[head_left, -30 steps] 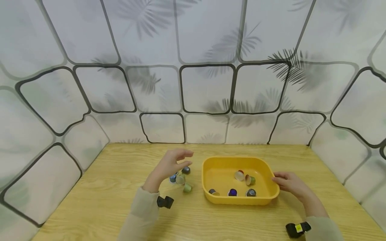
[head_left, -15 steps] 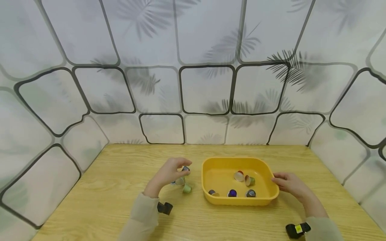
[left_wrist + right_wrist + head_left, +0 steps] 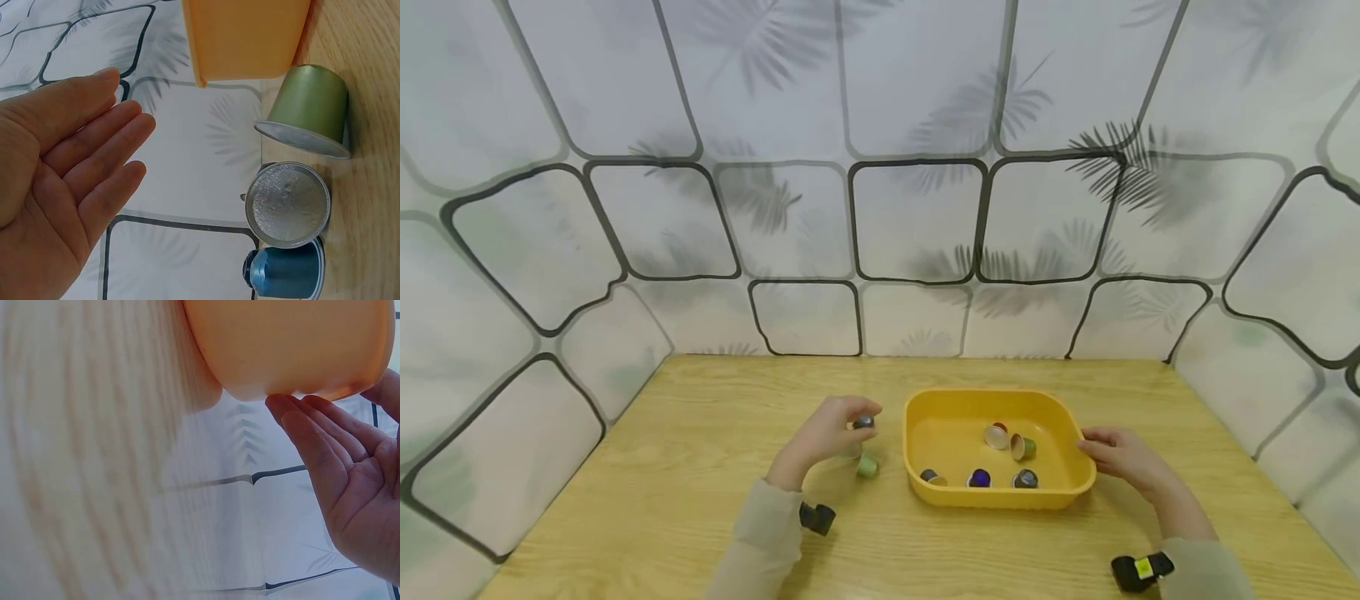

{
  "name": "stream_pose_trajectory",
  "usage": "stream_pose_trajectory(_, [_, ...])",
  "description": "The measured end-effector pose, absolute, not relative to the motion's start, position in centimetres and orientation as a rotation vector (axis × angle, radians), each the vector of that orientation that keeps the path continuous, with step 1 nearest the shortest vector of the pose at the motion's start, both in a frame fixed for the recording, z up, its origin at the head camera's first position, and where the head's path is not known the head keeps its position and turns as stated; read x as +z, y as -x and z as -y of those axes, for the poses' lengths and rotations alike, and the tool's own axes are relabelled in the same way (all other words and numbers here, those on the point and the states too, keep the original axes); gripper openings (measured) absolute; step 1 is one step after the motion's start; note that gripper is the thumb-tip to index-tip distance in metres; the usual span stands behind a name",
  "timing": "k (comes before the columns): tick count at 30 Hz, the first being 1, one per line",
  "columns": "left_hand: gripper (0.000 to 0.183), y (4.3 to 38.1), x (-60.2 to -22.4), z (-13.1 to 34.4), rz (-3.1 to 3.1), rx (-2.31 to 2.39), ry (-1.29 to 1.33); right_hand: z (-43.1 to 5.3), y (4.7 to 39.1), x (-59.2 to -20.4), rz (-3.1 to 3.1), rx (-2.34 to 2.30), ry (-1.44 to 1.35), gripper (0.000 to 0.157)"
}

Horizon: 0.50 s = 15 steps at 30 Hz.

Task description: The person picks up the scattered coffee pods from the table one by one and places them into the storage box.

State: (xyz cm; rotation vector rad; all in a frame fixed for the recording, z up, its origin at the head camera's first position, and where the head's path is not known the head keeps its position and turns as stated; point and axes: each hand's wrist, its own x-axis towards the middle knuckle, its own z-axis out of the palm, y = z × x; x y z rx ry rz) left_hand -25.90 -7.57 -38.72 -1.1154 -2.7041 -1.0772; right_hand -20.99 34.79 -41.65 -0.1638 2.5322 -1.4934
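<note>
Tray (image 3: 992, 500) sits between our hands. Right hand (image 3: 1126, 457) grips its right end; we'd keep that steady. Left hand (image 3: 823, 433) has the dark capsule (image 3: 863, 422) showing between thumb and fingers; we can't tell if they're clamped on it. We'd pinch it across the sides, clear of the green capsule (image 3: 309, 109) nearby.

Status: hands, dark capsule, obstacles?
Left hand around dark capsule, pinch unclear. Right hand holding yellow tray by right rim. Possible obstacle: green capsule on wooden table, near left hand.
</note>
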Motion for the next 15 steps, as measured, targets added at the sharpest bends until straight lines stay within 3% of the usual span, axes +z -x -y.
stream_pose_trajectory(15, [0.032,25.76,-39.08,7.93,2.950,-1.105,1.133,-34.83,21.13,-41.69,-2.492,-1.522,0.154,0.054])
